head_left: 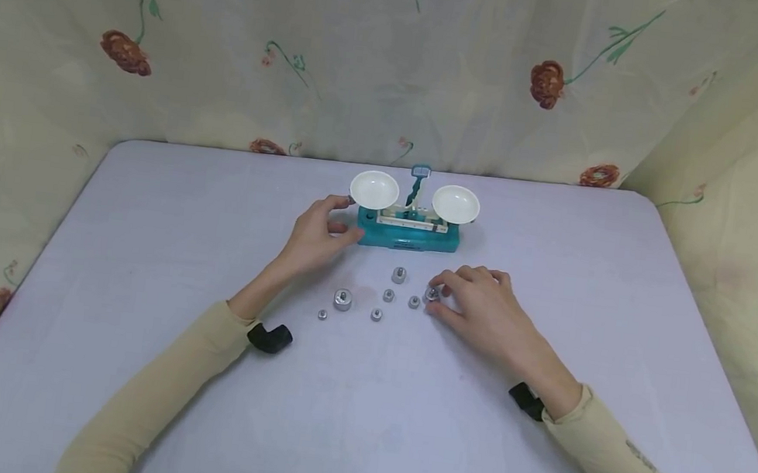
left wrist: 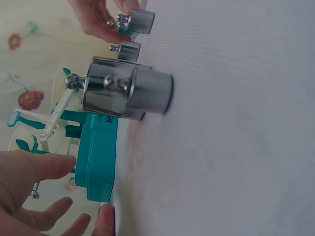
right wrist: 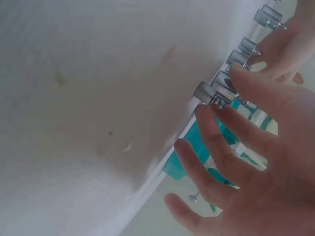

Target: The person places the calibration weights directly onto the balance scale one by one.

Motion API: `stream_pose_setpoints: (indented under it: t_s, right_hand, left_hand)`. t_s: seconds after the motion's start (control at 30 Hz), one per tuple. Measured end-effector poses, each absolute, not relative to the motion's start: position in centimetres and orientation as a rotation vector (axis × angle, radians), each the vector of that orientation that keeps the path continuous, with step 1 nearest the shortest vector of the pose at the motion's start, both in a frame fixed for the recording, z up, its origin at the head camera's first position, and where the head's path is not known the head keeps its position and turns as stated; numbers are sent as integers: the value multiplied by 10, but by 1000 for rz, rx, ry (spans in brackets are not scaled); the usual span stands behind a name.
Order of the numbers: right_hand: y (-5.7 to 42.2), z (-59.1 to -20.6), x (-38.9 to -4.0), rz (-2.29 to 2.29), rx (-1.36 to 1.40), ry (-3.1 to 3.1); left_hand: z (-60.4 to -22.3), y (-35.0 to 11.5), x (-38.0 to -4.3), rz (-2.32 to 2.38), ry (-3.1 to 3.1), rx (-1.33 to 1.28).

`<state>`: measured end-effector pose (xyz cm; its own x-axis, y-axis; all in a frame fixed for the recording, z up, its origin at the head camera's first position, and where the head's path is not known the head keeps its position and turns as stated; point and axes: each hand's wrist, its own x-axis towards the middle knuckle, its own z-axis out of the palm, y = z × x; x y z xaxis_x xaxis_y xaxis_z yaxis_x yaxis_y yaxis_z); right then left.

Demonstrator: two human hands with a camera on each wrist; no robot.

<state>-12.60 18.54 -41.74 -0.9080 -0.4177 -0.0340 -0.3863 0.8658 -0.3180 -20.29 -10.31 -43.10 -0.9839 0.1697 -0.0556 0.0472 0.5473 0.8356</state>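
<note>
A small teal balance scale (head_left: 408, 238) with two white pans (head_left: 374, 190) stands toward the back of the table. At its left end is my left hand (head_left: 320, 234), thumb by the base corner and fingers spread loosely around that side, gripping nothing. My right hand (head_left: 483, 307) pinches a knobbed silver weight (head_left: 431, 295) between thumb and forefinger at table level; its other fingers stay spread in the right wrist view. Several similar weights of different sizes stand upright in front of the scale, the biggest one (head_left: 342, 299) on the left and a tiny one (head_left: 322, 314) beside it.
The table (head_left: 358, 421) has a pale lavender cover. Floral cloth (head_left: 344, 53) hangs behind it and along both sides. A black wrist camera (head_left: 270, 338) sits at the left cuff, another (head_left: 527, 402) at the right cuff.
</note>
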Motion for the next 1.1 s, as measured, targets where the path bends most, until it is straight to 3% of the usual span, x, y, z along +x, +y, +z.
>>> stream_pose_setpoints:
  t_s: [1.1]
  right_hand:
    - [174,-416,-127,-385,-674,2971]
  left_hand:
    - [-435,-93,-212,1417,2595,190]
